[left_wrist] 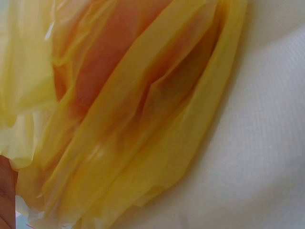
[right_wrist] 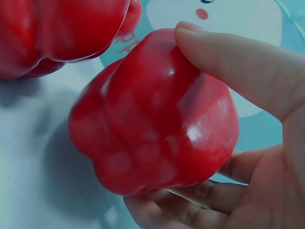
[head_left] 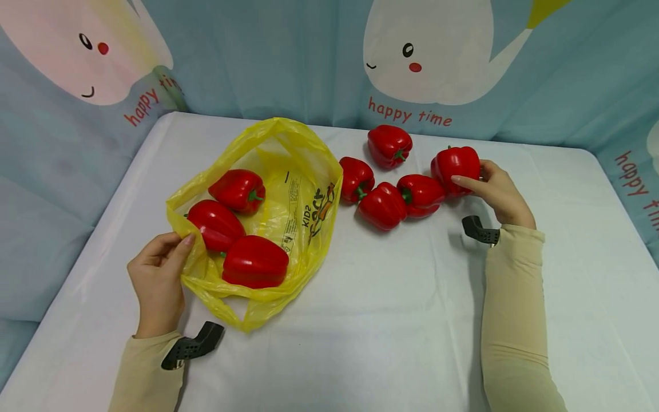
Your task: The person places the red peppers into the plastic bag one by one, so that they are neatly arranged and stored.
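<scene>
A yellow plastic bag lies with its mouth wide on the left of the table, three red bell peppers inside it. My left hand pinches the bag's near-left rim between thumb and fingers. In the left wrist view the yellow plastic fills most of the picture, with red showing through. On the right, my right hand grips a red bell pepper, thumb on one side and fingers around the other. The right wrist view shows that bell pepper close up, its lobed end toward the camera.
Several more red bell peppers lie between the bag and my right hand, and one bell pepper sits farther back. A white cloth covers the table. Behind it hangs a blue printed curtain.
</scene>
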Action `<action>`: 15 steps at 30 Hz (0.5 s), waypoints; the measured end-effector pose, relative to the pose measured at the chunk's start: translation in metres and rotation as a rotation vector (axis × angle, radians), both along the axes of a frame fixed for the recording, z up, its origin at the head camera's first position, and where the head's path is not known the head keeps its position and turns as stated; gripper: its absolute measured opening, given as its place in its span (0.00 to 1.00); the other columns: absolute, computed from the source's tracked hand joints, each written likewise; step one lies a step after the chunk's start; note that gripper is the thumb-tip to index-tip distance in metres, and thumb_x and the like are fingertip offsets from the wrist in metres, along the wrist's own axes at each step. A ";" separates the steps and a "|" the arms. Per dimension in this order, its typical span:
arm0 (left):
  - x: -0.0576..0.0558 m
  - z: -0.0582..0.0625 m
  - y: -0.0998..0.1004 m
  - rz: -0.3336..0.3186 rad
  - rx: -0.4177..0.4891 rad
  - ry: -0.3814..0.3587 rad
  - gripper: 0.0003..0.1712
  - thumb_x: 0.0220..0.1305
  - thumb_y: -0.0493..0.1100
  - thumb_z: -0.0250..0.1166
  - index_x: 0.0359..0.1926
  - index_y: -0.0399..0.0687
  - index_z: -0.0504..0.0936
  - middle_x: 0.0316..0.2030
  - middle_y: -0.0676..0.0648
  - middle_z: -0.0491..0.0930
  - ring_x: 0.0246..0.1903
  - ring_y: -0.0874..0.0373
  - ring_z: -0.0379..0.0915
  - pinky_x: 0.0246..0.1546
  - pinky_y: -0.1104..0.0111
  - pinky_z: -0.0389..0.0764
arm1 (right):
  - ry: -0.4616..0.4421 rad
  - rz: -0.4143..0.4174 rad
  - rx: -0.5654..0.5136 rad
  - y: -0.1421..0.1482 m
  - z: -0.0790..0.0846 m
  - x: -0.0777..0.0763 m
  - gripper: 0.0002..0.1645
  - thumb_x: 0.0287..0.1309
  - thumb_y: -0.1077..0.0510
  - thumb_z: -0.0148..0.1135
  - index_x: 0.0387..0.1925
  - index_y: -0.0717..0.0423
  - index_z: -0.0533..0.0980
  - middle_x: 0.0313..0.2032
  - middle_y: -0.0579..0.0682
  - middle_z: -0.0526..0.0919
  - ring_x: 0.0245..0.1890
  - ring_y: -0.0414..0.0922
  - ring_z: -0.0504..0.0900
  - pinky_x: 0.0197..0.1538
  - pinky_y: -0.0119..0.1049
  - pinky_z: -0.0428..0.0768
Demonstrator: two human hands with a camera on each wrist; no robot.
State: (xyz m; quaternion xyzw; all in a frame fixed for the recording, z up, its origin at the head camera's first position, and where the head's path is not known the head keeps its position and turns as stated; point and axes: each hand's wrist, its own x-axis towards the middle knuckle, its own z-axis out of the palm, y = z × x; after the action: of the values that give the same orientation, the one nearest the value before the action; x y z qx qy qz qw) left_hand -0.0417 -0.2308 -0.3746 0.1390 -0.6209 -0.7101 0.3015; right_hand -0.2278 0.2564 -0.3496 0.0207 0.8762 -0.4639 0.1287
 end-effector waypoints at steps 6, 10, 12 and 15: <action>0.000 0.000 0.000 -0.002 0.003 -0.003 0.02 0.56 0.27 0.65 0.31 0.29 0.83 0.26 0.47 0.81 0.22 0.60 0.69 0.27 0.80 0.76 | 0.006 -0.016 -0.031 -0.002 0.004 0.001 0.49 0.59 0.41 0.58 0.70 0.62 0.50 0.63 0.58 0.60 0.57 0.49 0.60 0.60 0.53 0.64; 0.000 0.000 -0.001 -0.004 0.004 0.000 0.02 0.56 0.27 0.65 0.31 0.29 0.83 0.26 0.46 0.81 0.22 0.60 0.69 0.27 0.80 0.76 | 0.015 -0.023 -0.048 -0.003 0.006 0.001 0.48 0.59 0.42 0.59 0.70 0.61 0.51 0.63 0.56 0.60 0.54 0.45 0.62 0.59 0.51 0.65; 0.000 0.000 -0.001 -0.004 0.005 -0.002 0.02 0.56 0.27 0.65 0.31 0.29 0.83 0.26 0.46 0.81 0.22 0.60 0.70 0.28 0.80 0.76 | 0.029 -0.024 -0.057 -0.003 0.007 0.002 0.46 0.60 0.43 0.59 0.69 0.61 0.52 0.62 0.55 0.62 0.53 0.43 0.63 0.58 0.49 0.66; 0.000 0.000 -0.001 -0.004 0.004 -0.007 0.02 0.56 0.27 0.65 0.32 0.29 0.83 0.26 0.46 0.81 0.23 0.60 0.70 0.28 0.80 0.76 | 0.053 -0.022 -0.068 -0.004 0.009 0.003 0.45 0.60 0.44 0.59 0.69 0.61 0.53 0.61 0.54 0.63 0.52 0.42 0.65 0.56 0.46 0.67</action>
State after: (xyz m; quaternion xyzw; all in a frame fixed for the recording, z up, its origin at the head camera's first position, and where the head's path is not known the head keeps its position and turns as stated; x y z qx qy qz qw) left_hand -0.0416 -0.2316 -0.3746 0.1408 -0.6210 -0.7113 0.2976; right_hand -0.2252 0.2521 -0.3408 0.0134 0.8628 -0.4952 0.1009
